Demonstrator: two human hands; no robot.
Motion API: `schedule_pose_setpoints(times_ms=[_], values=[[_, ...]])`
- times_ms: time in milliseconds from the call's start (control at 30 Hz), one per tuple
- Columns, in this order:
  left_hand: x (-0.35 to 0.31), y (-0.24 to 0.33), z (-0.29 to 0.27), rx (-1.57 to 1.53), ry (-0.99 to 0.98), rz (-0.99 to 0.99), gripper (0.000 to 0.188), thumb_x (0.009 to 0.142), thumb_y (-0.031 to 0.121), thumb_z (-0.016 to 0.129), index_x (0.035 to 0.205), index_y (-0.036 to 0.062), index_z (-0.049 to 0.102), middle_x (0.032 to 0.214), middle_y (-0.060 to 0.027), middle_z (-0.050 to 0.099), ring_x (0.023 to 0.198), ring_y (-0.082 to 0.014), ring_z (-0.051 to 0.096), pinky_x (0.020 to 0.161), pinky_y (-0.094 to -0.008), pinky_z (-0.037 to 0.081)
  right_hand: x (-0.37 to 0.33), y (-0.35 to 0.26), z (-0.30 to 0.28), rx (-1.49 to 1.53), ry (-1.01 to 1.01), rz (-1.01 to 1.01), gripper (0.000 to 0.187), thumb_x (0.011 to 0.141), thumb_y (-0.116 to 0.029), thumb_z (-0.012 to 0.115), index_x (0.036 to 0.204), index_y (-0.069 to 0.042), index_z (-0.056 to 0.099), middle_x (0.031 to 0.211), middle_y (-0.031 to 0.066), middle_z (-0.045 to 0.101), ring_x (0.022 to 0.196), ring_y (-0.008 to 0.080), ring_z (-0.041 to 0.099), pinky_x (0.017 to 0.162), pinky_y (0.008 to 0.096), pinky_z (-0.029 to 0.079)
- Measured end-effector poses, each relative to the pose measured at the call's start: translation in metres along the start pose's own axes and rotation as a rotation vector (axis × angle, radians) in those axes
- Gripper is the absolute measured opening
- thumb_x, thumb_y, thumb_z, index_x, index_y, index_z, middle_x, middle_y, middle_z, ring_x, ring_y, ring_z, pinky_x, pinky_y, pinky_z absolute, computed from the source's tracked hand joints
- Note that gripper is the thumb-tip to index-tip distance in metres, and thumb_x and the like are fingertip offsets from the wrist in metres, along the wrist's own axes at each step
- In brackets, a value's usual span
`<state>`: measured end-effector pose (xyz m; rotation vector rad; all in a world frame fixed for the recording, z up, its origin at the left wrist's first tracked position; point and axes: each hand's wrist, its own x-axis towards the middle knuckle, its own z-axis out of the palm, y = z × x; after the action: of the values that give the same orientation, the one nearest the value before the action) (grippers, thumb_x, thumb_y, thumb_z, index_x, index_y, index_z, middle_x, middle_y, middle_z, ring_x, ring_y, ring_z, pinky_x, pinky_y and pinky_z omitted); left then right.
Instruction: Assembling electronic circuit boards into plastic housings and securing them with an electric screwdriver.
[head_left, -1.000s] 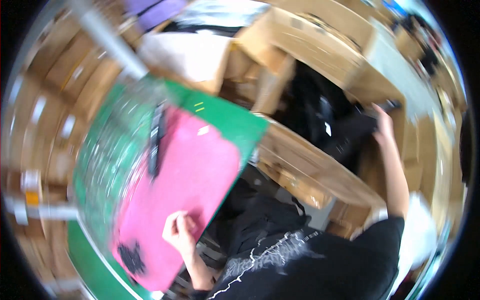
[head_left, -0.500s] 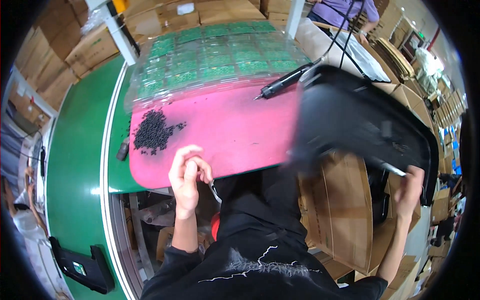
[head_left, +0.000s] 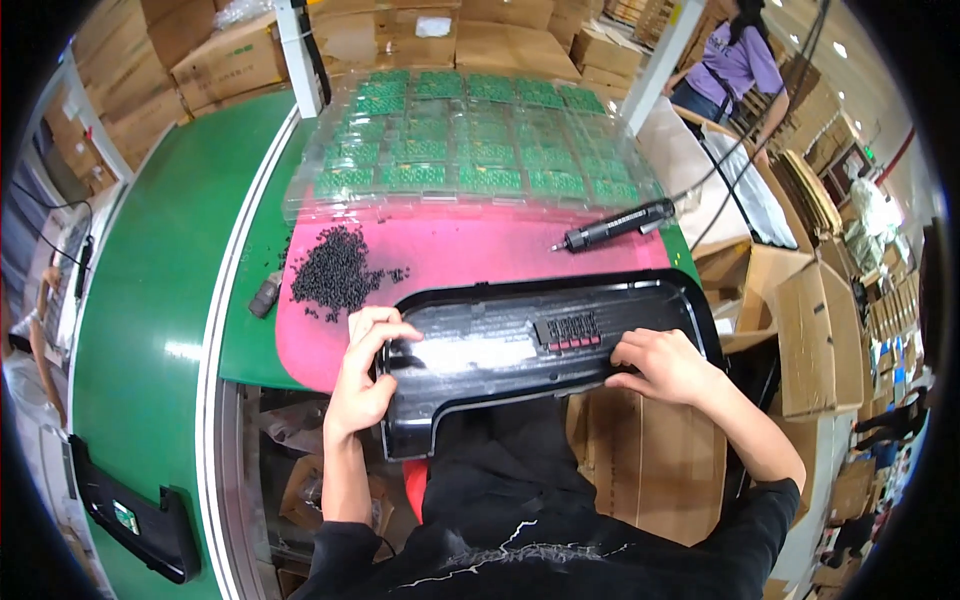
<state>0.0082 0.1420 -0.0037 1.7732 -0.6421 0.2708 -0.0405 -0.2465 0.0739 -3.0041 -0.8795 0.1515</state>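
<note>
A long black plastic cover (head_left: pixel 470 385) with a raised rim and a bent left end lies across the front of the pink mat (head_left: pixel 450 245), its hollow side up. My left hand (head_left: pixel 365 385) grips its left end, thumb and fingers on either side of the rim. Over the near rim towards the right, my right hand (head_left: pixel 665 368) has its fingers curled inside the cover. Between the hands, a small slotted grille (head_left: pixel 570 331) shows in the cover's floor. Black screws (head_left: pixel 340 270) are heaped on the mat beyond my left hand.
A black electric screwdriver (head_left: pixel 620 226) lies at the mat's right rear. Clear trays of green circuit boards (head_left: pixel 460 140) stand behind. Another black cover (head_left: pixel 140 520) rests on the green belt (head_left: pixel 150 330) at left. Cardboard boxes (head_left: pixel 650 460) stand at right; a person (head_left: pixel 730 70) is behind.
The black cover has come from the right, where it was blurred in my right hand, onto the mat before me. My left hand, empty before, now grips its left end.
</note>
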Motion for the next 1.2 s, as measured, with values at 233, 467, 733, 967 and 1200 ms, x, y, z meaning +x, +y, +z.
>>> schedule_pose_setpoints(times_ms=[233, 467, 733, 967, 1200], values=[[0.004, -0.011, 0.012, 0.100, 0.273, -0.102, 0.034, 0.057, -0.005, 0.052, 0.088, 0.0011, 0.066, 0.094, -0.0093, 0.054, 0.090, -0.0252, 0.049, 0.080, -0.0346, 0.042, 0.179, 0.081, -0.039, 0.137, 0.423, 0.030, 0.025, 0.088, -0.021, 0.064, 0.106, -0.006, 0.056, 0.090, 0.0132, 0.061, 0.089, 0.0334, 0.062, 0.077, 0.0437, 0.050], [0.008, -0.010, 0.017, 0.053, 0.269, -0.154, 0.033, 0.056, -0.002, 0.057, 0.088, -0.0007, 0.066, 0.093, -0.0118, 0.055, 0.092, -0.0275, 0.054, 0.085, -0.0369, 0.045, 0.369, 0.186, -0.001, -0.074, 0.487, 0.318, 0.053, 0.086, -0.019, 0.065, 0.133, -0.010, 0.044, 0.124, 0.0163, 0.056, 0.122, 0.0338, 0.051, 0.098, 0.0511, 0.046], [0.011, -0.014, 0.012, 0.101, 0.270, -0.096, 0.035, 0.049, -0.003, 0.060, 0.083, -0.0010, 0.068, 0.091, -0.0097, 0.057, 0.088, -0.0265, 0.055, 0.080, -0.0366, 0.045, 0.466, 0.214, 0.004, 0.078, 0.270, 0.499, 0.068, 0.092, -0.009, 0.055, 0.152, -0.022, 0.026, 0.144, 0.0135, 0.049, 0.140, 0.0297, 0.039, 0.116, 0.0523, 0.027], [0.014, -0.018, 0.017, 0.069, 0.263, -0.067, 0.034, 0.050, -0.004, 0.060, 0.083, -0.0010, 0.067, 0.090, -0.0096, 0.056, 0.088, -0.0266, 0.054, 0.081, -0.0365, 0.044, 0.422, 0.197, -0.012, -0.127, 0.667, 0.321, 0.055, 0.089, -0.005, 0.056, 0.141, -0.015, 0.042, 0.123, 0.0195, 0.062, 0.125, 0.0341, 0.052, 0.107, 0.0494, 0.038], [0.006, -0.007, 0.008, 0.086, 0.108, -0.133, 0.033, 0.057, -0.005, 0.054, 0.086, 0.0021, 0.067, 0.099, -0.0101, 0.054, 0.096, -0.0254, 0.046, 0.092, -0.0382, 0.038, 0.272, 0.079, -0.070, 0.579, 0.612, -0.063, 0.042, 0.093, -0.006, 0.057, 0.134, -0.006, 0.049, 0.101, 0.0223, 0.067, 0.095, 0.0352, 0.066, 0.081, 0.0431, 0.051]])
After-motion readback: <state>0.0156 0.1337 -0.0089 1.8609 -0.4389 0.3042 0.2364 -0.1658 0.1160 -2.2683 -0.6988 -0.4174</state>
